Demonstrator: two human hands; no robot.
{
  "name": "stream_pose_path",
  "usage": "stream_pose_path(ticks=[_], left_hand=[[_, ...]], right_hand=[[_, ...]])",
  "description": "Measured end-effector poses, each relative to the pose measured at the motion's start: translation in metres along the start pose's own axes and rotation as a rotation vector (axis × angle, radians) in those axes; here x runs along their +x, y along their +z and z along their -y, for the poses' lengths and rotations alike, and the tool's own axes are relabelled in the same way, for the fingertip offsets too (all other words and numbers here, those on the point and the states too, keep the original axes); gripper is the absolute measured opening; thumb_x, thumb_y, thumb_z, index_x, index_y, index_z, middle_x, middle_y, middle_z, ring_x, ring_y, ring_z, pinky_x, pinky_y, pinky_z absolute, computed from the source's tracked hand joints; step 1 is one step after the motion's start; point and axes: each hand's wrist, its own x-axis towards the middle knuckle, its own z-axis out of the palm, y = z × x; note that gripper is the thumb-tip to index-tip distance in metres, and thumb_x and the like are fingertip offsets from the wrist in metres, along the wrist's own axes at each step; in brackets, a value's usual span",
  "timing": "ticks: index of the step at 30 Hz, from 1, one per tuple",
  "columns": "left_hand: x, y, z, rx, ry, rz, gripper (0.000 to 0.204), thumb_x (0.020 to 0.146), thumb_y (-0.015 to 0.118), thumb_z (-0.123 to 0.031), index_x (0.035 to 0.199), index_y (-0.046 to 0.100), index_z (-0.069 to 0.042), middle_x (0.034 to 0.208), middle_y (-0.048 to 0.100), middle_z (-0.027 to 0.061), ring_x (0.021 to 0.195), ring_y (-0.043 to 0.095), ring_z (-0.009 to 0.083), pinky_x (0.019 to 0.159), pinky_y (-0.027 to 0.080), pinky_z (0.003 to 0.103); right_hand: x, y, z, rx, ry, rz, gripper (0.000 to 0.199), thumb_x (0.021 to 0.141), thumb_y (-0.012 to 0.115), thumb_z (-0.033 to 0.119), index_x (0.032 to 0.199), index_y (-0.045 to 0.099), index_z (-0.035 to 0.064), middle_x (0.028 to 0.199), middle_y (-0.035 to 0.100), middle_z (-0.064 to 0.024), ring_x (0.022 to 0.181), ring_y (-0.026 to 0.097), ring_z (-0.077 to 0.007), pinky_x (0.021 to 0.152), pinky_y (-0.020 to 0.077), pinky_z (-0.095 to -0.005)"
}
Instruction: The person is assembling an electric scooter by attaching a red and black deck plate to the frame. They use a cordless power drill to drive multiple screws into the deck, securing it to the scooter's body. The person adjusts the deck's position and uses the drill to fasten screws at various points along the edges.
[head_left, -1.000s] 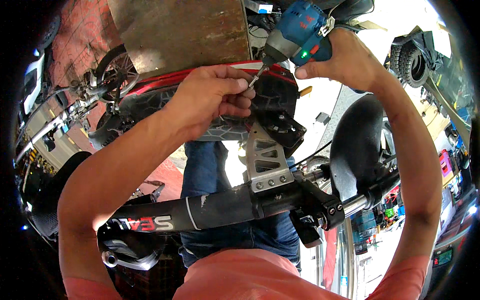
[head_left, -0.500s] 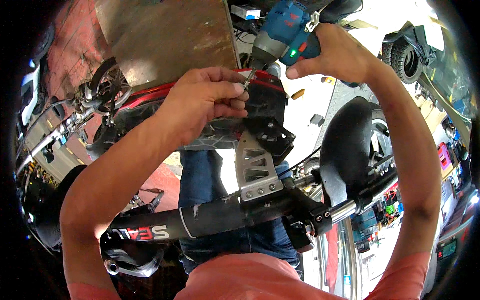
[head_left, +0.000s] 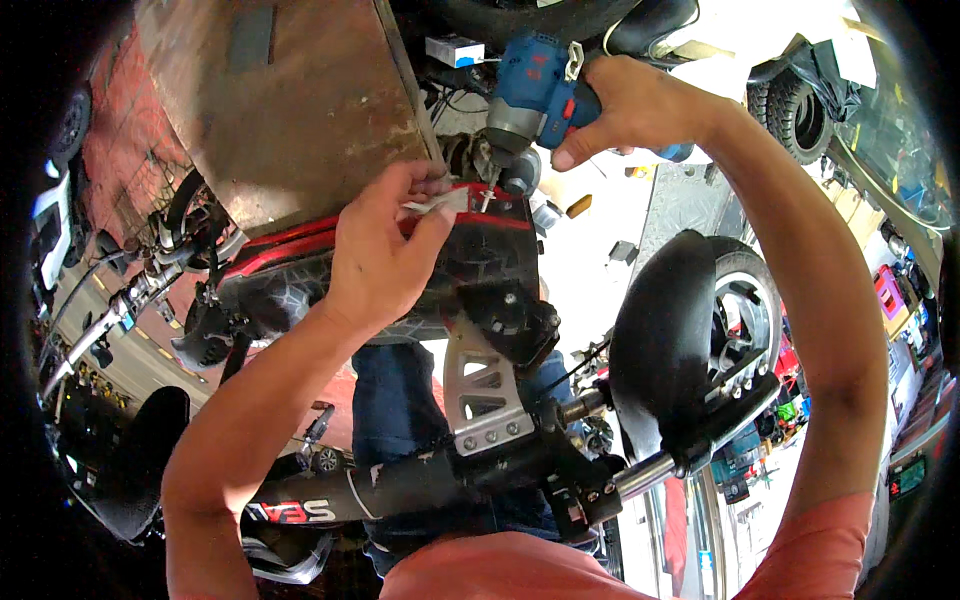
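My right hand (head_left: 640, 105) is wrapped round the handle of a blue and grey cordless impact driver (head_left: 520, 90). The driver's nose points down, with a thin silver bit (head_left: 488, 198) over the red-trimmed end of a black deck (head_left: 390, 290). Just left of the bit, my left hand (head_left: 385, 240) pinches something pale and thin, too blurred to name. Below the hands, a silver bracket (head_left: 460, 345) with triangular cut-outs joins the deck's end to a black stem tube (head_left: 410, 488) lying across my lap.
A brown board (head_left: 280, 110) lies beyond the deck at the left. On the right are a black fender (head_left: 655, 340) and a spoked wheel (head_left: 745, 310). A small white box (head_left: 455, 50) stands behind the driver. Loose tyres (head_left: 795, 115) sit farther right.
My left hand has left the driver's bit and moved to its left, over the red trim. The driver appears lower and farther left. The whole view has shifted somewhat.
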Motion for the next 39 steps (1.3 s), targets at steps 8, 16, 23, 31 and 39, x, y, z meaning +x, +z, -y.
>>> stream_pose_path(ticks=[8,16,23,31,39], left_hand=[[0.0,0.022,0.058,0.636,0.384,0.011,0.06,0.085,0.081,-0.044,0.127,0.069,-0.002,0.13,0.065,0.0168,0.114,0.062,0.0401,0.096,0.052,0.051],[0.003,0.02,0.062,0.652,0.391,0.046,0.066,0.082,0.083,-0.048,0.127,0.069,-0.002,0.128,0.066,0.0154,0.111,0.062,0.0386,0.093,0.053,0.051],[0.005,0.02,0.06,0.681,0.362,0.066,0.067,0.083,0.081,-0.052,0.127,0.07,-0.003,0.13,0.065,0.0143,0.111,0.062,0.0381,0.092,0.053,0.051],[0.004,0.02,0.057,0.695,0.354,0.061,0.067,0.084,0.08,-0.052,0.129,0.07,-0.003,0.13,0.065,0.014,0.111,0.062,0.0377,0.091,0.053,0.051],[0.005,0.021,0.059,0.676,0.376,0.031,0.068,0.083,0.078,-0.053,0.129,0.07,-0.003,0.126,0.066,0.0151,0.109,0.063,0.0376,0.09,0.053,0.05]], right_hand=[[0.037,0.006,-0.035,-0.246,-0.052,0.01,0.083,0.066,0.089,0.065,0.095,0.076,-0.0109,0.093,0.075,-0.03,0.096,0.074,-0.0466,0.09,0.0587,-0.0485],[0.048,0.022,-0.033,-0.305,-0.05,0.104,0.074,0.068,0.09,0.062,0.093,0.078,-0.0072,0.094,0.077,-0.0281,0.093,0.076,-0.0443,0.086,0.0605,-0.0477],[0.047,0.015,-0.023,-0.423,-0.213,-0.029,0.064,0.072,0.09,0.055,0.094,0.079,-0.0041,0.094,0.077,-0.0253,0.094,0.076,-0.0433,0.086,0.0611,-0.0486],[0.04,0.004,0.005,-0.486,-0.213,0.088,0.058,0.074,0.087,0.041,0.104,0.07,-0.0052,0.084,0.076,-0.0222,0.087,0.075,-0.0427,0.082,0.0598,-0.0487],[0.028,0.02,0.009,-0.518,-0.3,-0.164,0.035,0.073,0.082,0.024,0.096,0.074,-0.0005,0.084,0.076,-0.0217,0.084,0.077,-0.0413,0.078,0.0619,-0.0481]])
